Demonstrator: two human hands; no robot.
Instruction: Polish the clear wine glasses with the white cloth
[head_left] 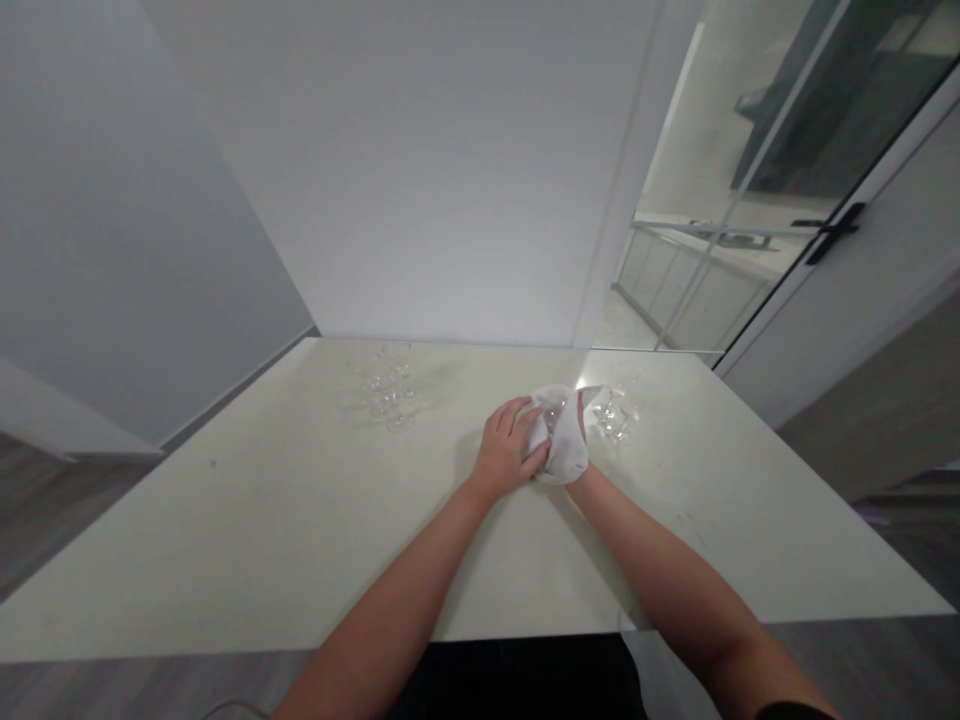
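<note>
Holding cloth (568, 456) around clear glass (553, 410)

Clear glass bundled in a white cloth

The glass (553, 410) is transparent and colourless, showing a rounded, glossy part through the opening of the cloth; the rest of it is hidden, so its full shape and whether it stands upright or tilted cannot be told; the cloth (568, 458) is plain white, soft and creased, wrapped around the glass, its lower part draped in a rounded fold and one pointed corner sticking out to the right; both sit right of centre over the pale tabletop (300, 520).
</note>
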